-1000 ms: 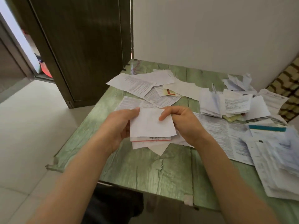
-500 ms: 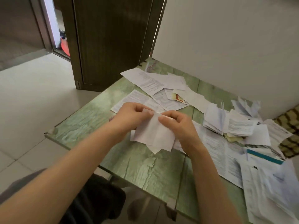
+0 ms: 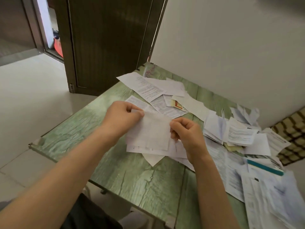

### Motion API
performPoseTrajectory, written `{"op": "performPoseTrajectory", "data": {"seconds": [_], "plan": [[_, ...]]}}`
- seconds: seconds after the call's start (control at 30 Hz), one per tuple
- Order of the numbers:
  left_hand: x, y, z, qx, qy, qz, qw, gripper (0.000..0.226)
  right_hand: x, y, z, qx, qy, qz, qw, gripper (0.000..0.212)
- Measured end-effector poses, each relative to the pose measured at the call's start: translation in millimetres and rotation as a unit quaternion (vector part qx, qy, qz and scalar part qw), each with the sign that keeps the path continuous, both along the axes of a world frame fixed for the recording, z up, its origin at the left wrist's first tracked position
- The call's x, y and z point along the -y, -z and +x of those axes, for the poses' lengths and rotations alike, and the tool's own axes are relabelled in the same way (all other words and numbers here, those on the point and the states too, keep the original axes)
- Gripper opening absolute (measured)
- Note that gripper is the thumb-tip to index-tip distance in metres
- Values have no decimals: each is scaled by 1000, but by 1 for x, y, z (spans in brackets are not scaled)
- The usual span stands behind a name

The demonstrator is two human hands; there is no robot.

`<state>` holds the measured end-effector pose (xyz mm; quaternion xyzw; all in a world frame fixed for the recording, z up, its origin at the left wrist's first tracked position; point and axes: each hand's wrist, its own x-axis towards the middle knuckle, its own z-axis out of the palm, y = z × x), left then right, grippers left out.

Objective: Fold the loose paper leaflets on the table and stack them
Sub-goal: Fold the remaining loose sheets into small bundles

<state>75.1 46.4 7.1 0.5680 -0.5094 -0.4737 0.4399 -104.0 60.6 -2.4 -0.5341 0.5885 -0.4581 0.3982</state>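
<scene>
The leaflet [image 3: 151, 131] hangs over the table [image 3: 132, 179], the left hand [image 3: 123, 117] pinching its 10 o'clock corner and the right hand [image 3: 188, 135] its 3 o'clock edge. Match the edges squarely before pressing 1 firm crease, then lay it on the pile [image 3: 153, 157] at 6 o'clock.

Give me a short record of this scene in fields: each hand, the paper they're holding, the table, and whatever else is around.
left grip: pinches the leaflet's upper left corner
right grip: pinches the leaflet's right edge
leaflet: white, held over a small pile
pile: white sheets on the table, partly covered
table: green, wood-grain top
loose leaflets: scattered across the far side and the right
door: dark, beyond the table
</scene>
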Motion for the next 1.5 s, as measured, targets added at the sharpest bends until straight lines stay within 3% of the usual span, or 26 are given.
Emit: {"op": "performPoseTrajectory", "data": {"seconds": [0.2, 0.3, 0.4, 0.6, 0.67, 0.77, 0.83, 0.9, 0.97, 1.03, 1.1, 1.13, 1.17, 1.23, 1.37, 1.43, 1.5], "plan": [[-2, 17, -20, -88, -85, 35, 992, 20, 0, -2, 3, 199, -19, 26, 980, 29], [-4, 15, -34, -122, -106, 57, 985, 18, -3, 0, 8, 117, -45, 22, 992, 6], [-9, 15, -46, -146, -117, 69, 980, 21, -3, 5, 11, 56, -52, 29, 997, 12], [-9, 6, -53, -251, -129, 114, 953, 28, -4, 5, 10, 29, -44, 12, 999, 12], [-11, 2, -55, -240, -97, 109, 960, 32, -4, 6, 7, 13, -29, -2, 1000, 11], [-12, 4, -57, -187, -76, 67, 977, 5, -2, 7, 3, -4, -25, -8, 1000, 10], [-11, 7, -58, -170, -66, 63, 981, 19, -2, 6, 0, -21, -21, -17, 999, 15], [-8, 3, -59, -192, -42, 70, 978, 15, -2, 2, -7, -46, 12, -76, 996, 23], [-7, -5, -59, -233, -19, 78, 969, 13, -2, 0, -18, -118, 111, -216, 963, 22], [-5, -11, -60, -244, -3, 71, 967, 16, -1, -5, -33, -208, 279, -367, 863, 14], [-6, -14, -60, -229, 0, 60, 972, 17, 1, -12, -51, -183, 433, -440, 765, 12], [-6, -15, -62, -222, -3, 59, 973, 18, 3, -18, -61, -146, 482, -441, 743, 14], [-6, -14, -63, -218, -2, 60, 974, 19, 6, -24, -69, -104, 511, -420, 743, 16], [-10, -8, -64, -214, -2, 70, 974, 20, 19, -26, -82, -75, 512, -316, 795, 18], [-11, 2, -72, -184, 17, 63, 981, 20, 33, 1, -91, -167, 408, -130, 888, 16], [-11, 7, -77, -174, 21, 58, 983, 20, 34, 18, -90, -244, 360, -60, 899, 18], [-7, 8, -86, -155, 24, 56, 986, 19, 34, 30, -93, -321, 333, -14, 887, 25]]}}
